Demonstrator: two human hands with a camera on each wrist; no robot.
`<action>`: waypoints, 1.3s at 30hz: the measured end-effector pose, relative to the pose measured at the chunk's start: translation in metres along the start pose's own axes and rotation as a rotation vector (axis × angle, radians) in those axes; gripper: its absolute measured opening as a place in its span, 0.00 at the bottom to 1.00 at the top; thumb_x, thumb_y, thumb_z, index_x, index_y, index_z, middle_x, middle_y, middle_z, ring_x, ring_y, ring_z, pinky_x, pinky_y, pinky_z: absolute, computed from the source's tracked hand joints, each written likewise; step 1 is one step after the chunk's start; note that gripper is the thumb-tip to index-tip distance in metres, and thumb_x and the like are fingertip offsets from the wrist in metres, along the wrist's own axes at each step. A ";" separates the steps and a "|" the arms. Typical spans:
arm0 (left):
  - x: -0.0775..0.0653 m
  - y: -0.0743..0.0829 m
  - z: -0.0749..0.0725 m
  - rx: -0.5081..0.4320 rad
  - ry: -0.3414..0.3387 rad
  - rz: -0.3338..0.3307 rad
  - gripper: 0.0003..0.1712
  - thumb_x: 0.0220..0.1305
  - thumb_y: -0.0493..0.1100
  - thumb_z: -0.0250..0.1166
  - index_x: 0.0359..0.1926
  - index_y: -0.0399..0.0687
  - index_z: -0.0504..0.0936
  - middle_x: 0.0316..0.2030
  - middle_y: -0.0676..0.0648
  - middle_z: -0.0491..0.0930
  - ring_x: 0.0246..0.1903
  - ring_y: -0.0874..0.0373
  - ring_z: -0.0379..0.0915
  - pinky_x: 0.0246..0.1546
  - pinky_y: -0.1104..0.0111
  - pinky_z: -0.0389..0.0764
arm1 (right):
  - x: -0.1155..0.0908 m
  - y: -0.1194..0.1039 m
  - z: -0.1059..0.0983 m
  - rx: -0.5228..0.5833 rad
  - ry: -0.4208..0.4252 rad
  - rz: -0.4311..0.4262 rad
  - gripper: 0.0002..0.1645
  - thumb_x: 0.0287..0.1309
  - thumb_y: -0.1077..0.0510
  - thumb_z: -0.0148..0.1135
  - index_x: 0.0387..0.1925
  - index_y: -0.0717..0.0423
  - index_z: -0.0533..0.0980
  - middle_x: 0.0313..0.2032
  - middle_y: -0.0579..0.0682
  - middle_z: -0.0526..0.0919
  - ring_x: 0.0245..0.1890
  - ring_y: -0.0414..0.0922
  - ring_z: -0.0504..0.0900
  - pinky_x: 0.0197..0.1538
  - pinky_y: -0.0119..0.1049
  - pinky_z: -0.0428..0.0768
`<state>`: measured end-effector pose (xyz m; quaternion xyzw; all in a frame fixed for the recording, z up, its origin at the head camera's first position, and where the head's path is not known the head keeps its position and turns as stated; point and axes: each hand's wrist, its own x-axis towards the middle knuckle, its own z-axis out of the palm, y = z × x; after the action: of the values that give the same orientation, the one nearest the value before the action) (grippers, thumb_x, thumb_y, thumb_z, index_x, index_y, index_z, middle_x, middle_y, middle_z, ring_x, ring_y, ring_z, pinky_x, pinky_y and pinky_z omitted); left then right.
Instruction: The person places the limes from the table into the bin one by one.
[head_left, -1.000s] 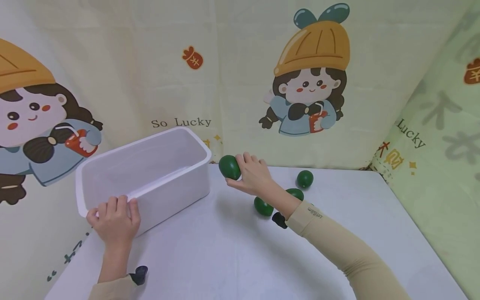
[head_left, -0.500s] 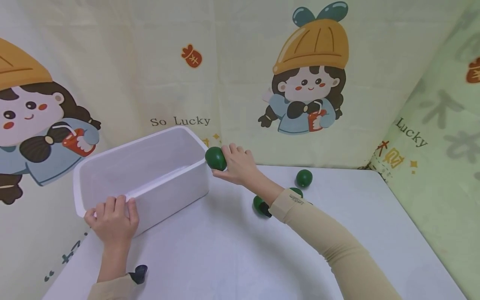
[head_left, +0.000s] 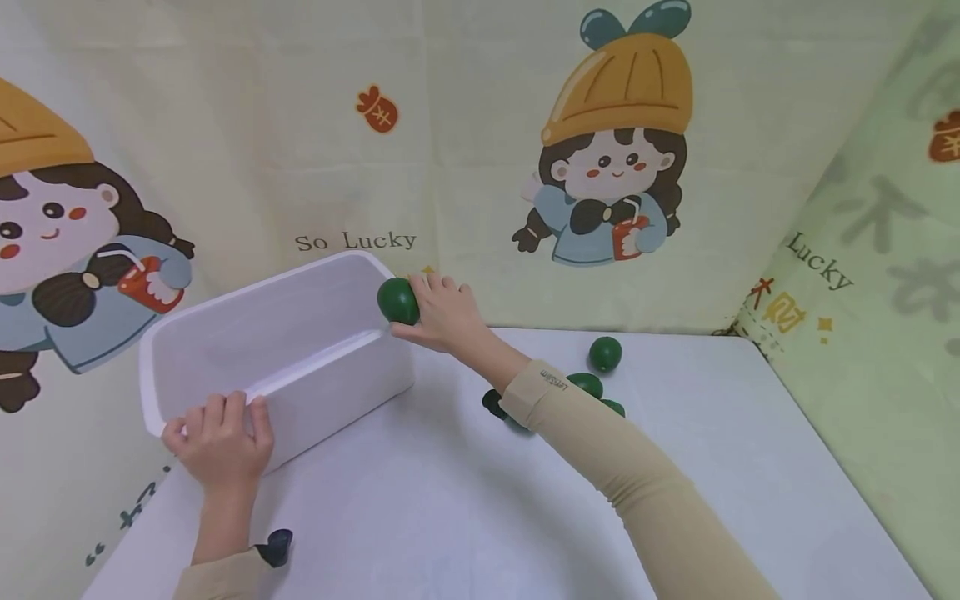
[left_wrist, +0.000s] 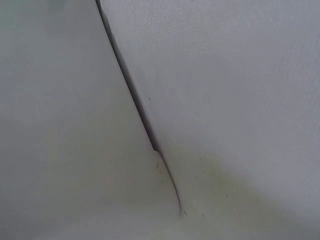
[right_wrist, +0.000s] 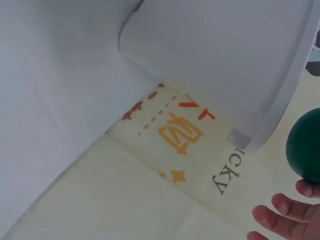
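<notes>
My right hand [head_left: 448, 317] holds a smooth, dark green avocado [head_left: 397, 301] between thumb and fingers, over the right end of the white plastic bin [head_left: 341, 408]. In the right wrist view this avocado [right_wrist: 306, 147] shows at the right edge, just beside the bin's rim [right_wrist: 290, 92], with fingertips below it. My left hand [head_left: 223, 443] grips the bin's near rim at its left corner, fingers hooked over the edge. The left wrist view has only pale surfaces, no hand. What shows of the bin's inside is bare.
To the right on the white table [head_left: 420, 508] lie more avocados: one at the back [head_left: 604, 354], the others partly hidden by my right sleeve [head_left: 622, 458]. A printed cloth [head_left: 480, 167] hangs behind and along the sides, close to the bin.
My right hand has carried the avocado left and slightly up, from beside the bin to over its right end. The left hand keeps its grip on the rim.
</notes>
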<state>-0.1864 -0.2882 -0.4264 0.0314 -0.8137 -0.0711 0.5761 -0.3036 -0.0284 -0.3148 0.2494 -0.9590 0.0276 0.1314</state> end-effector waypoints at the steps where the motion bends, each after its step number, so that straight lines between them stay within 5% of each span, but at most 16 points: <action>1: 0.000 0.000 -0.001 0.003 -0.001 -0.001 0.27 0.61 0.53 0.44 0.31 0.29 0.72 0.29 0.30 0.73 0.30 0.34 0.63 0.42 0.42 0.56 | 0.003 -0.002 -0.001 -0.004 -0.002 0.003 0.45 0.48 0.27 0.44 0.62 0.48 0.58 0.51 0.48 0.69 0.49 0.47 0.70 0.47 0.45 0.70; 17: 0.002 0.001 0.002 -0.003 0.047 -0.001 0.28 0.60 0.54 0.44 0.30 0.29 0.73 0.27 0.30 0.72 0.29 0.34 0.62 0.42 0.42 0.57 | 0.034 -0.027 0.001 -0.040 -0.092 0.009 0.44 0.49 0.25 0.40 0.62 0.46 0.56 0.56 0.47 0.66 0.51 0.45 0.69 0.52 0.42 0.67; 26: 0.003 0.003 0.004 -0.001 0.059 0.000 0.28 0.60 0.54 0.44 0.29 0.30 0.73 0.26 0.30 0.72 0.29 0.34 0.62 0.42 0.42 0.57 | 0.038 -0.029 0.015 -0.046 -0.086 0.059 0.46 0.47 0.23 0.41 0.62 0.44 0.58 0.59 0.47 0.65 0.57 0.46 0.65 0.60 0.46 0.58; 39: 0.002 0.006 0.008 -0.008 0.117 -0.008 0.27 0.58 0.53 0.45 0.28 0.30 0.72 0.25 0.31 0.72 0.27 0.34 0.61 0.41 0.43 0.56 | 0.043 -0.028 0.028 -0.038 -0.111 0.111 0.45 0.48 0.22 0.38 0.61 0.44 0.59 0.58 0.46 0.64 0.57 0.44 0.64 0.60 0.45 0.58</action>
<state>-0.1946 -0.2816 -0.4265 0.0364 -0.7780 -0.0747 0.6227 -0.3324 -0.0767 -0.3307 0.1944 -0.9776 0.0030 0.0808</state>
